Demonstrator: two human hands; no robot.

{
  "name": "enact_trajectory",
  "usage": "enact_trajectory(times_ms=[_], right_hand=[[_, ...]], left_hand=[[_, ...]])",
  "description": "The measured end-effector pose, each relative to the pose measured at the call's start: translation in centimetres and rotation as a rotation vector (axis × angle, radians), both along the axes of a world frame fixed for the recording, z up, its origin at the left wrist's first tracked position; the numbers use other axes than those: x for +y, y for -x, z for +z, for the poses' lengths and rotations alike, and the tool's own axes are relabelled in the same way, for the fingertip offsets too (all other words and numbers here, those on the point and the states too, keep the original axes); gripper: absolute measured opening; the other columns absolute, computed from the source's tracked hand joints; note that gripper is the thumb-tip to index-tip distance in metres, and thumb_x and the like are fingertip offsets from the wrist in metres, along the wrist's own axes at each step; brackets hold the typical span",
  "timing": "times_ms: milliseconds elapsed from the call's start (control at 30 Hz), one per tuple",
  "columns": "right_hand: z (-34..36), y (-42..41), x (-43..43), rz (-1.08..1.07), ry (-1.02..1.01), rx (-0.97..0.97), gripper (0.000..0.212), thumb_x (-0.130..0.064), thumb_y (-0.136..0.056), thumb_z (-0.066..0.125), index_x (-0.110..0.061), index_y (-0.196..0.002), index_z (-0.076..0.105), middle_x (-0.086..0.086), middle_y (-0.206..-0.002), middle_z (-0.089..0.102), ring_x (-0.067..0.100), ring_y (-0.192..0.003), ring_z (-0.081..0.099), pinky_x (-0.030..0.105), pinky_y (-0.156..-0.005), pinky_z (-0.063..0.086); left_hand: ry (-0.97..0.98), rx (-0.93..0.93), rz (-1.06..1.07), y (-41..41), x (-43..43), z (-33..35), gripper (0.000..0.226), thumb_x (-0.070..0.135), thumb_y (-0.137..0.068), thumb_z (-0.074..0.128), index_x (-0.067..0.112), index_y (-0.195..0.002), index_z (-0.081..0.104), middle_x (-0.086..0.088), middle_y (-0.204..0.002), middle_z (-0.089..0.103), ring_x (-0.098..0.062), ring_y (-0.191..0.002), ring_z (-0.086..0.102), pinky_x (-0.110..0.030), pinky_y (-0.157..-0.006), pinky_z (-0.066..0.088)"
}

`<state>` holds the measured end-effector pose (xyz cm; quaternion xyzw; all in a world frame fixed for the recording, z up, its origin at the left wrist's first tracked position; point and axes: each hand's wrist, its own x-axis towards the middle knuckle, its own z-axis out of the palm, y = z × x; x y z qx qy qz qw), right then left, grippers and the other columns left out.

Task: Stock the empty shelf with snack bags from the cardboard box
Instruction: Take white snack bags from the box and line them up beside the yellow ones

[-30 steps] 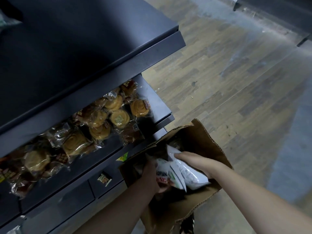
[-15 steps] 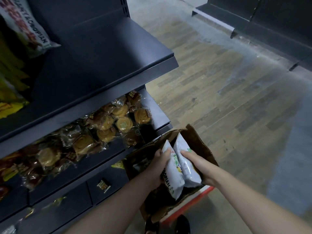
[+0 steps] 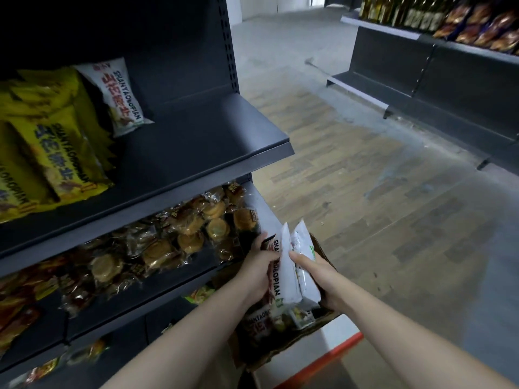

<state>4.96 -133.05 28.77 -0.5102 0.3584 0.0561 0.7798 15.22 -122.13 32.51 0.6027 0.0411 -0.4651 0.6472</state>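
I see two white plastic snack bags (image 3: 292, 276) held upright side by side, just above the open brown cardboard box (image 3: 321, 247) at the lower middle of my view. My left hand (image 3: 258, 269) grips the left bag, fingers curled round its left edge. My right hand (image 3: 318, 280) clasps the right bag from the other side, thumb on its front, and the two bags are squeezed together between the hands. Black letters run down the left bag: "SHA" at the top and "OPIAN" lower down, with the middle hidden by my fingers.

In the box below lie more white bags (image 3: 265, 322) of the same kind, one showing "SHANYAO". The box sits on a platform with an orange-red edge (image 3: 323, 357).

To the left stands the dark grey metal shelf (image 3: 202, 141). At the back of its upper board leans one white bag (image 3: 119, 96) printed "SHANYAO…PIAN" with red characters. Yellow snack bags (image 3: 42, 147) with the same Latin lettering crowd the board's left end. The board beneath carries round golden pastries in clear wrappers (image 3: 191, 228), reaching its right end.

Across the wood-patterned floor (image 3: 365, 197), another dark shelf unit (image 3: 421, 66) holds dark, shiny bags (image 3: 483, 26); I cannot read their print.
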Motion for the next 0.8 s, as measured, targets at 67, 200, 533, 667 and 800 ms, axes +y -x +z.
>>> enact_trajectory(times_ms=[67, 200, 533, 667, 800], right_hand=[[1.0, -0.1, -0.1, -0.026, -0.028, -0.05, 0.075, -0.056, -0.06, 0.079, -0.027, -0.127, 0.06, 0.002, -0.117, 0.071, 0.027, -0.109, 0.067, 0.05, -0.101, 0.048], [3.2, -0.9, 0.0, -0.076, -0.076, -0.1, 0.057, -0.05, -0.076, 0.073, -0.022, -0.125, 0.064, 0.008, -0.115, 0.072, 0.03, -0.106, 0.068, 0.048, -0.099, 0.05], [10.0, -1.8, 0.3, 0.027, -0.328, -0.261, 0.06, -0.051, -0.077, 0.071, -0.009, -0.12, 0.069, 0.02, -0.126, 0.064, 0.032, -0.111, 0.065, 0.042, -0.088, 0.055], [12.2, -1.9, 0.3, 0.173, -0.287, -0.265, 0.059, -0.053, -0.073, 0.073, -0.012, -0.115, 0.072, 0.02, -0.125, 0.065, 0.033, -0.111, 0.066, 0.041, -0.08, 0.058], [14.4, -2.9, 0.4, 0.178, -0.214, -0.288, 0.07, -0.05, -0.069, 0.075, -0.011, -0.126, 0.063, 0.017, -0.124, 0.066, 0.033, -0.111, 0.066, 0.042, -0.082, 0.057]], left_hand=[[-0.025, -0.077, 0.034, 0.0, 0.7, 0.8, 0.041, 0.003, -0.089, 0.06, 0.01, -0.127, 0.046, -0.012, -0.118, 0.06, -0.027, -0.101, 0.062, -0.037, -0.08, 0.053], [-0.08, -0.261, 0.039, 0.1, 2.0, 3.1, 0.043, 0.03, -0.086, 0.066, 0.007, -0.121, 0.057, -0.01, -0.117, 0.065, -0.024, -0.103, 0.063, -0.036, -0.089, 0.052], [0.008, -0.162, -0.555, 0.6, 5.2, 12.3, 0.054, 0.047, -0.078, 0.069, 0.034, -0.125, 0.044, -0.005, -0.129, 0.059, -0.029, -0.115, 0.06, -0.055, -0.091, 0.05], [-0.07, -0.439, -0.588, 0.3, 5.8, 14.4, 0.097, 0.04, -0.075, 0.076, 0.047, -0.141, 0.004, 0.006, -0.134, 0.045, -0.016, -0.116, 0.055, -0.033, -0.086, 0.054], [-0.06, -0.814, -0.591, -0.5, 6.0, 15.8, 0.119, 0.032, -0.069, 0.076, 0.03, -0.148, -0.013, 0.011, -0.149, 0.016, -0.007, -0.136, 0.026, -0.03, -0.114, 0.03]])
